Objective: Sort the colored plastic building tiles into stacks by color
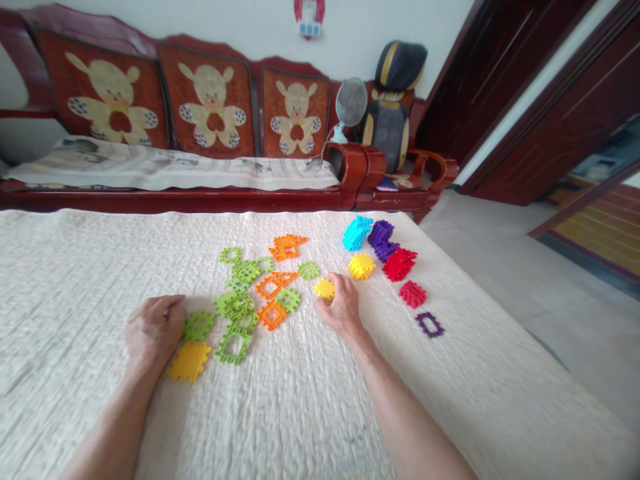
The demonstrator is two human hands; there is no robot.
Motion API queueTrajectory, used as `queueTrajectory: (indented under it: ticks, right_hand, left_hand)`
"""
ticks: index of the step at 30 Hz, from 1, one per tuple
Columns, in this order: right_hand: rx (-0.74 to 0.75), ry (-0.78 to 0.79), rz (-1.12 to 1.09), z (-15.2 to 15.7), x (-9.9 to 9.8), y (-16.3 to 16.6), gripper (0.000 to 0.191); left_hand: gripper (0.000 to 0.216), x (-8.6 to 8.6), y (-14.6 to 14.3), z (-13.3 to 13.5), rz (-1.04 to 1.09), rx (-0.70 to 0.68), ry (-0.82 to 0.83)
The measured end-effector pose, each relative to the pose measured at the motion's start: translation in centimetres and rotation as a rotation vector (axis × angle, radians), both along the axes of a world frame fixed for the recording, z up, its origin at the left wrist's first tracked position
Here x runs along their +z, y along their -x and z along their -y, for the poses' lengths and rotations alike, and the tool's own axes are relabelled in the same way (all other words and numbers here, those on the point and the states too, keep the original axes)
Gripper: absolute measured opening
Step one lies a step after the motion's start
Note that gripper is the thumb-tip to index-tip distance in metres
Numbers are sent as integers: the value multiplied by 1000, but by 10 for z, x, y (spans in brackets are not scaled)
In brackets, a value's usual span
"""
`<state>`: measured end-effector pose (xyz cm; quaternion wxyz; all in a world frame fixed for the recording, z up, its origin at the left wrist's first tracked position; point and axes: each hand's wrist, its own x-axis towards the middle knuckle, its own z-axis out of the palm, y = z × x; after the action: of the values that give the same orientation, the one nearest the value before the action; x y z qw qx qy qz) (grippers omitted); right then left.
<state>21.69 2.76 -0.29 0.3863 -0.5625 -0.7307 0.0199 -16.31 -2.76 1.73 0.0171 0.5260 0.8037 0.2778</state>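
Note:
Flat plastic puzzle tiles lie on a cream quilted cloth (300, 400). My right hand (340, 305) is closed round a small yellow tile (324, 289), pinching it at the cloth. My left hand (154, 330) rests curled on the cloth, its fingers beside a green tile (199, 326) and just above a larger yellow tile (189, 361). Between my hands lie several loose green tiles (235, 308) and orange tiles (271, 315). To the right stand sorted stacks: yellow (361, 266), cyan (357, 233), purple (381, 239) and red (399, 264).
A red tile (413, 294) and a purple frame tile (429, 325) lie near the cloth's right edge. Behind stands a dark wooden bench (200, 197) with bear cushions, a small fan (350, 103) and a backpack (393, 100). Bare floor (525, 287) and wooden doors are at the right.

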Motion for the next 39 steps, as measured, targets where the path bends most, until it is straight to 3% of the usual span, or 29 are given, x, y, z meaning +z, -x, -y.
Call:
queueTrajectory:
  ticks: [11, 14, 19, 32, 39]
  right_hand:
    - [74, -41, -39, -4, 0, -5, 50]
    - [-21, -62, -4, -2, -1, -3, 47]
    - [-220, -25, 96, 0, -7, 0, 56]
    - [-5, -42, 15, -4, -5, -3, 44]
    - [-40, -86, -124, -6, -3, -4, 44]
  left_hand:
    - [37, -3, -1, -2, -43, 7, 3]
    - [38, -4, -1, -3, -48, -2, -12]
    - [40, -4, -1, -3, -46, -6, -32]
    - [39, -5, 0, -3, -66, -7, -38]
    - [40, -5, 0, -3, -55, -12, -50]
